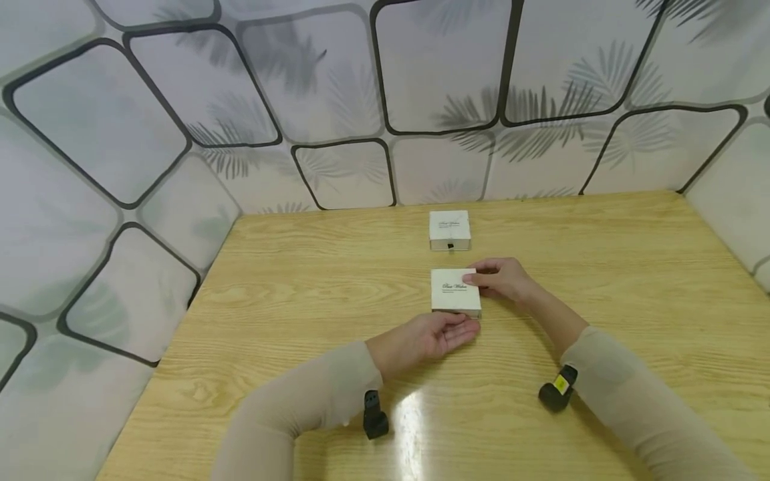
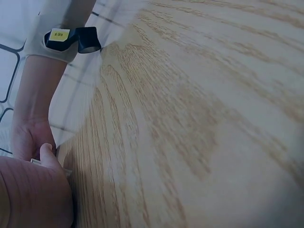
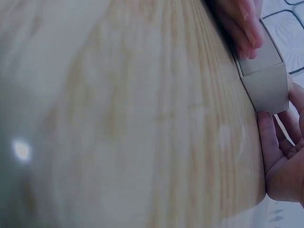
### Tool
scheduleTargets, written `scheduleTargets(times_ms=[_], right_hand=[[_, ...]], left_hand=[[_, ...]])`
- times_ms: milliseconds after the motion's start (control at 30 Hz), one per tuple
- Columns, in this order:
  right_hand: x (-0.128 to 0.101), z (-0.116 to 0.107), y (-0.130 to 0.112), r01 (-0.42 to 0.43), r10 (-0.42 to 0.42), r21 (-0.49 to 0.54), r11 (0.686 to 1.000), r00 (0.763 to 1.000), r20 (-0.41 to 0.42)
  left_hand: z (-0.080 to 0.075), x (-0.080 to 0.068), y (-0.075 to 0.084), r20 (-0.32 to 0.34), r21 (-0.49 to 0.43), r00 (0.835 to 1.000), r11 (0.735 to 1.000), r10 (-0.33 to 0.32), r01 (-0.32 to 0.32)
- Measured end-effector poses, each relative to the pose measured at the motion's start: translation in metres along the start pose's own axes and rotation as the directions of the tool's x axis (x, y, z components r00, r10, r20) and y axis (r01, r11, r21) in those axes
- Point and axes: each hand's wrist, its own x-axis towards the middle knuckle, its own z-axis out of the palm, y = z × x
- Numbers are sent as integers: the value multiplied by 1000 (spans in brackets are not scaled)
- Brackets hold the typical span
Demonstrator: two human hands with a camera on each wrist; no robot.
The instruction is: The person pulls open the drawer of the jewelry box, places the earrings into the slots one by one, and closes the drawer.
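A small white box with dark script on its lid lies on the wooden table. My right hand grips its right side, fingers curled over the top edge. My left hand lies palm up at the box's near edge, and its straight fingers touch the front face. In the right wrist view the box shows as a grey-white block between the right hand's fingers and the left hand. The left wrist view shows mostly the back of my left hand and the right hand behind it.
A second white box of the same kind, with a small dark tab on its front, sits farther back on the table. Patterned walls close in the table's back and sides. Black wrist cameras hang under both forearms.
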Motion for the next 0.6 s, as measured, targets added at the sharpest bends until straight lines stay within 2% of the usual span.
scheduleTargets(times_ms=[233, 400, 500, 600], right_hand=[[1, -2, -1, -27, 27, -30, 999, 1000, -2], [0, -6, 3, -35, 36, -27, 999, 999, 34], [1, -11, 6, -33, 32, 7, 999, 998, 62], [3, -16, 8, -47, 40, 73, 996, 995, 94]], left_hand=[[-3, -6, 1, 14, 46, 1000, 999, -5, 5], [-11, -19, -7, 70, 93, 997, 995, -33, 26], [-15, -25, -10, 101, 137, 994, 990, -36, 22], [-19, -30, -11, 111, 184, 994, 983, 0, -20]])
